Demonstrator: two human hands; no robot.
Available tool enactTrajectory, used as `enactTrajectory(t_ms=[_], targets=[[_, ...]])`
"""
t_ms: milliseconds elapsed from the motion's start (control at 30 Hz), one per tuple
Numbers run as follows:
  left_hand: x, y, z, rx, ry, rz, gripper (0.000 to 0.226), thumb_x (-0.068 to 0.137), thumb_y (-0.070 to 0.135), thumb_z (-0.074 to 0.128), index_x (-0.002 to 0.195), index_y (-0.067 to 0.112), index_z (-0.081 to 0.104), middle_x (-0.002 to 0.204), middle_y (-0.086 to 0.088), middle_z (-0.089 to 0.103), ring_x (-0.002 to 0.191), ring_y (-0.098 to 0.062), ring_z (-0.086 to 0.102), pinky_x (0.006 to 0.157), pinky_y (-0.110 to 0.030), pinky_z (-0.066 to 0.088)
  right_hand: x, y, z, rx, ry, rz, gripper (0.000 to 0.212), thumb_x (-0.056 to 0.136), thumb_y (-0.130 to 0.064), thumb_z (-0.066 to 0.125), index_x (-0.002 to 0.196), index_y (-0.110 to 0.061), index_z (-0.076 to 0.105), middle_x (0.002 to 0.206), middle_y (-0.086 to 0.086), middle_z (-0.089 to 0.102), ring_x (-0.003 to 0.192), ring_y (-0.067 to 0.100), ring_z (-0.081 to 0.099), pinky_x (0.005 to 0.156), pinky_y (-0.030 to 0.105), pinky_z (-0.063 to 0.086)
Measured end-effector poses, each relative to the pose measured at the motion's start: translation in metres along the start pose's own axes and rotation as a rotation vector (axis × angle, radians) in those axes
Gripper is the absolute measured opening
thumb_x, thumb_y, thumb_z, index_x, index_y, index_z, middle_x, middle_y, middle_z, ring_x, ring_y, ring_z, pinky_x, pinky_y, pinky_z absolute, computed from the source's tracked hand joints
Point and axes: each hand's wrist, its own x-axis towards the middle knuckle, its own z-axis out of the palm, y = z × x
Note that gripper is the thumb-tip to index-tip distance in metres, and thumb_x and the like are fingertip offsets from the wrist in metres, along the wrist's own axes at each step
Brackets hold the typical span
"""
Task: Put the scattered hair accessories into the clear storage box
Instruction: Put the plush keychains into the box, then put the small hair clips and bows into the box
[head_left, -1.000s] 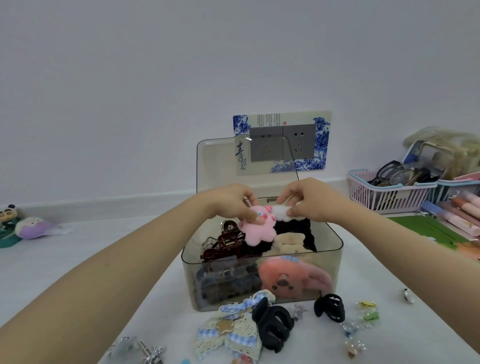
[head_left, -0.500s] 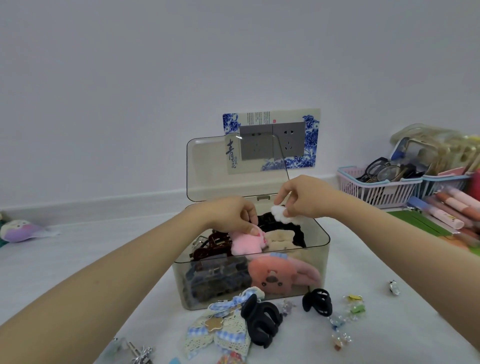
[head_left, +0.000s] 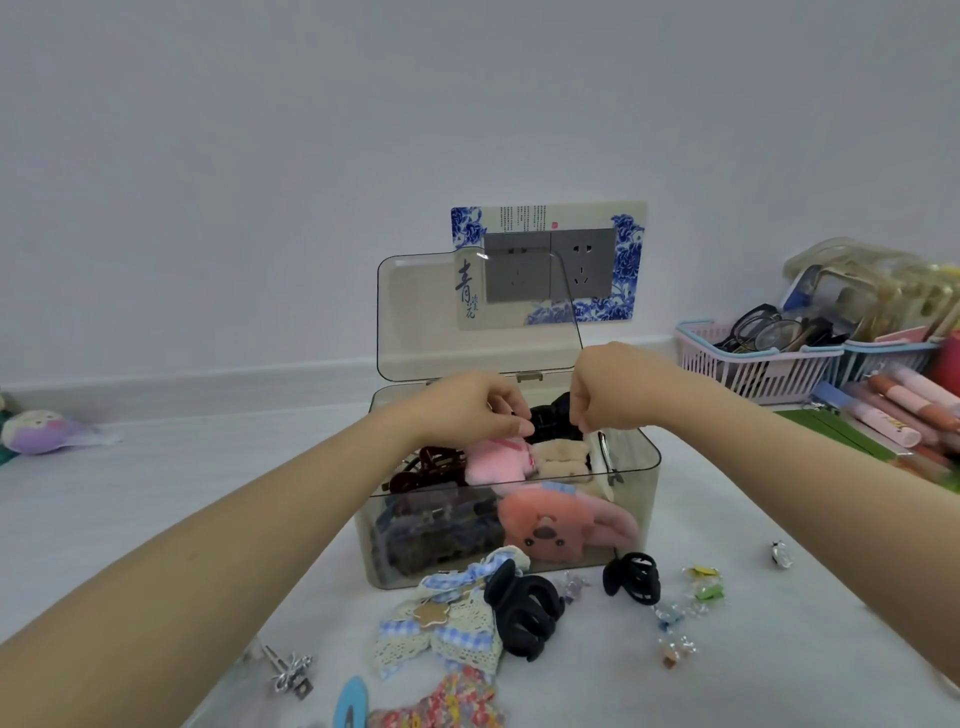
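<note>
The clear storage box (head_left: 648, 525) stands open in the middle, its lid (head_left: 441, 322) upright. Both my hands hover over it. My left hand (head_left: 472, 410) pinches the top of a pink plush clip (head_left: 493, 462) resting on the pile inside. My right hand (head_left: 608, 395) is curled on a white plush clip (head_left: 597, 460) standing against the right wall. Brown claw clips (head_left: 426, 470), a beige plush (head_left: 558, 460) and a pink bear plush (head_left: 545, 527) are in the box. In front lie a large black claw clip (head_left: 524, 608), a small black one (head_left: 631, 577) and a lace bow (head_left: 447, 621).
Silver clips (head_left: 291, 673), a blue oval clip (head_left: 350, 701), a floral piece (head_left: 441, 706) and several tiny bead clips (head_left: 685, 608) lie near the front. A pink basket with glasses (head_left: 753, 364) and pens (head_left: 893, 410) stand at the right. A plush toy (head_left: 41, 431) lies far left.
Both hands have dropped lower into the box. The pink plush clip now rests on the pile, and the white plush clip has gone from above the box to its right wall.
</note>
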Motion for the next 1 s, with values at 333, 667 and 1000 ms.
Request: enactTrajectory(t_ms=[333,667,1000], targets=[[-0.041,0.016,-0.012,-0.096,0.137,0.079,0.008,0.086,0.026,0.063,0.092,0.026,0.068,0.085,0.018,0.064,0.084,0.0,0.059,0.074,-0.017,0.043,-0.034,-0.009,-0.01,0.108,0.135,-0.086,0.022,0.086,-0.017,0.057,0.101,-0.022,0.072,0.099,-0.003,0.071,0.085,0.015,0.059,0.073,0.023,0.041],[-0.153,0.014,0.007,-0.02,0.355,0.063,0.008,0.084,0.024,0.065,0.084,0.026,0.073,0.08,0.014,0.068,0.069,0.001,0.055,0.064,-0.009,0.041,-0.114,-0.066,0.032,0.425,0.265,-0.366,0.02,0.085,-0.025,0.058,0.098,-0.031,0.072,0.081,-0.016,0.065,0.081,0.007,0.056,0.074,0.022,0.045],[-0.169,-0.014,0.05,0.233,0.092,-0.04,0.045,0.078,0.041,0.068,0.12,0.033,0.054,0.112,0.01,0.062,0.1,-0.011,0.056,0.084,-0.031,0.048,-0.119,-0.074,0.078,0.11,0.247,-0.417,0.053,0.083,-0.055,0.051,0.127,-0.027,0.056,0.117,-0.006,0.062,0.123,0.016,0.04,0.107,0.032,0.026]])
